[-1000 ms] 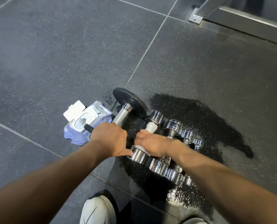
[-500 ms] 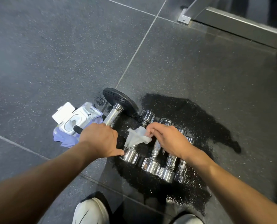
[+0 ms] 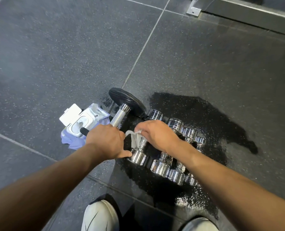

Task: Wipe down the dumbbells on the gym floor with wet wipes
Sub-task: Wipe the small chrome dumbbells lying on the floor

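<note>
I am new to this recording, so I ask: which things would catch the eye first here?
A row of chrome dumbbells lies on a dark wet patch of floor, right of centre. The right hand pinches a white wipe at the leftmost one's handle. Left of them lies an open wipes pack.

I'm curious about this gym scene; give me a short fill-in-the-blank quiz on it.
The right hand holds a white ____ over a chrome dumbbell.
The left hand grips the big dumbbell with the ____ disc.
The lid of the packet stands ____.
The floor under the chrome dumbbells is ____.
Missing: wipe; black; open; wet.
</note>
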